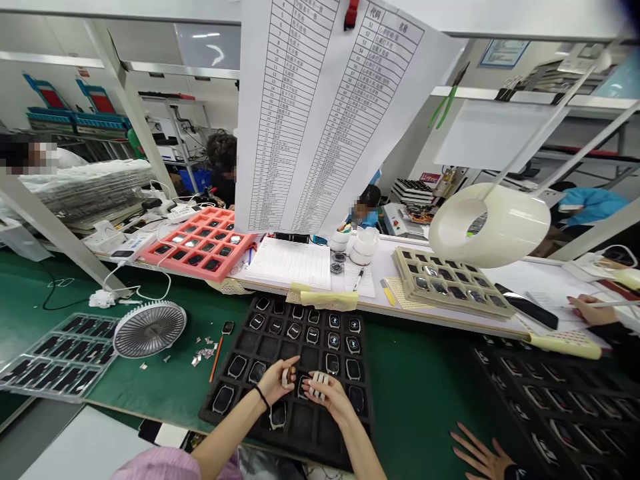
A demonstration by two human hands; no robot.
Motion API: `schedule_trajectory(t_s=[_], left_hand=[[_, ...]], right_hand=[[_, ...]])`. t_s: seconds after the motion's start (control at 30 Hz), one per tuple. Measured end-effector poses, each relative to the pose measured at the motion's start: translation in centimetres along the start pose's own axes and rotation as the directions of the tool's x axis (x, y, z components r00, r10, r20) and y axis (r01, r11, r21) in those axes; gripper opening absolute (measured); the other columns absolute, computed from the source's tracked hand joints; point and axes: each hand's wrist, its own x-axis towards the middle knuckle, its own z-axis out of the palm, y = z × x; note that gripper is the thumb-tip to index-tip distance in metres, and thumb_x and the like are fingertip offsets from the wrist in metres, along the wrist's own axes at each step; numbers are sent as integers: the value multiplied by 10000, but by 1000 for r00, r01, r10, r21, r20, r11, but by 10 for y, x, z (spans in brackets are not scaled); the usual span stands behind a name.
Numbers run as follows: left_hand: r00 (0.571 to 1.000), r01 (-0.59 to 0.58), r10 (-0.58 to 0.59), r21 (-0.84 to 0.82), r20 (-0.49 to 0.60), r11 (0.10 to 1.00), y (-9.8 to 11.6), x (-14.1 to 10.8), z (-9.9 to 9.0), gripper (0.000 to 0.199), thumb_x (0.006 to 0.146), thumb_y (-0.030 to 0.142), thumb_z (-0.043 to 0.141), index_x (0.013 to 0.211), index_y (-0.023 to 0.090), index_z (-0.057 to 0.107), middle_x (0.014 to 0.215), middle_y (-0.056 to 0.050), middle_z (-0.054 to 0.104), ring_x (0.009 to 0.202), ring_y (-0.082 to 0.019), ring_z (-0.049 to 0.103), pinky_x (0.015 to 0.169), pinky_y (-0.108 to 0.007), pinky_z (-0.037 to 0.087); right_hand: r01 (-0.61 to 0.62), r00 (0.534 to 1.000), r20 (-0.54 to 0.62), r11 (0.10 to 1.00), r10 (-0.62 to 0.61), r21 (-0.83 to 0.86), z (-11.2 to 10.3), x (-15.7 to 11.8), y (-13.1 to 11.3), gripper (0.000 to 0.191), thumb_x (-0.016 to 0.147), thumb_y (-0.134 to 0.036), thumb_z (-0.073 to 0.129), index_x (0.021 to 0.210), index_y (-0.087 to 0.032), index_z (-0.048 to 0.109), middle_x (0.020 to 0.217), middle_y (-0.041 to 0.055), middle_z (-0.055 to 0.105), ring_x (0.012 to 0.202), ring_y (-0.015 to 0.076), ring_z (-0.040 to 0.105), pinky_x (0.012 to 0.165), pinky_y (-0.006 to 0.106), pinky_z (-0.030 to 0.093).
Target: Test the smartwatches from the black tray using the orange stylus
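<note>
Both my hands are over a black foam tray (253, 347) of smartwatches, close together near its middle. My left hand (278, 383), with a black band at the wrist, has its fingers curled in and a pale cover on at least one fingertip. My right hand (326, 393) has white covers on several bent fingers. Between the hands a dark watch face (302, 387) partly shows beside my right fingertips; whether it is held or lies in its slot I cannot tell. Whatever my left fingers hold is hidden. A watch (278, 415) lies in the tray below my left hand.
Left of the tray lie an orange-handled tool (217, 358), scraps (204, 353), a round fan (150, 329) and a clear tray (65, 353). The shelf bears a pink tray (200, 243) and a beige tray (450, 283). A co-worker's hand (483, 453) rests at right, near another black tray (505, 400).
</note>
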Motion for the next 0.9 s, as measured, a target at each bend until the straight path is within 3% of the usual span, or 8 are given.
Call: schedule_trajectory(t_s=[0.13, 0.27, 0.6, 0.7, 0.77, 0.8, 0.83, 0.9], left_hand=[[999, -11, 15, -114, 34, 993, -5, 1, -1, 494, 725, 97, 575, 1220, 100, 577, 708, -18, 581, 637, -100, 584, 548, -172, 385], [997, -66, 70, -113, 31, 991, -7, 7, -4, 457, 692, 83, 585, 1142, 133, 641, 720, -11, 568, 633, -94, 556, 560, -176, 384], [973, -232, 224, 256, 61, 938, -11, 3, 11, 337, 534, 131, 615, 841, 132, 754, 694, -16, 554, 677, -139, 491, 567, -231, 343], [956, -291, 282, 334, 78, 896, -3, -6, 25, 273, 574, 169, 608, 815, 160, 737, 693, 0, 548, 654, -133, 464, 593, -240, 342], [937, -348, 328, 388, 120, 853, 13, -23, 44, 218, 619, 186, 610, 807, 175, 720, 702, 5, 552, 646, -133, 461, 614, -246, 357], [919, -394, 360, 420, 161, 818, 25, -36, 57, 201, 644, 186, 611, 817, 185, 714, 728, 2, 568, 670, -141, 475, 642, -251, 375], [862, -505, 431, 516, 266, 692, 39, -52, 72, 196, 704, 192, 586, 859, 194, 704, 785, -12, 591, 728, -161, 507, 698, -267, 402], [672, -732, 537, 567, 510, 378, 72, -92, 107, 187, 828, 205, 521, 914, 198, 687, 912, -54, 616, 898, -210, 543, 837, -321, 424]], right_hand=[[-4, 1000, -21, 1000, 4, -6, 1, 1, 2, 538, 370, -333, 929, 821, -142, 707, 744, 71, 747, 769, 272, 727, 750, 398, 562], [-9, 999, -41, 1000, 9, -13, 3, 1, 2, 564, 343, -339, 930, 813, -130, 701, 722, 66, 738, 760, 271, 721, 727, 380, 561], [2, 999, -47, 1000, -3, -26, 3, 5, 6, 584, 310, -347, 929, 801, -133, 697, 717, 57, 738, 720, 257, 706, 711, 387, 555], [10, 999, -48, 1000, -12, -29, 2, 8, 8, 599, 304, -358, 928, 808, -132, 694, 714, 61, 737, 715, 256, 705, 705, 384, 551], [11, 999, -47, 999, -13, -31, 2, 8, 9, 609, 305, -362, 928, 816, -129, 692, 737, 77, 742, 728, 262, 706, 705, 383, 548], [13, 999, -45, 999, -14, -33, 2, 8, 9, 613, 305, -361, 929, 820, -128, 691, 748, 82, 744, 738, 267, 707, 708, 383, 548], [15, 999, -43, 999, -16, -37, 2, 8, 8, 616, 303, -354, 932, 823, -127, 690, 752, 84, 743, 748, 274, 707, 710, 384, 548], [20, 999, -40, 999, -22, -50, 4, 6, 7, 592, 323, -329, 938, 818, -121, 686, 741, 76, 734, 760, 289, 704, 710, 389, 550]])
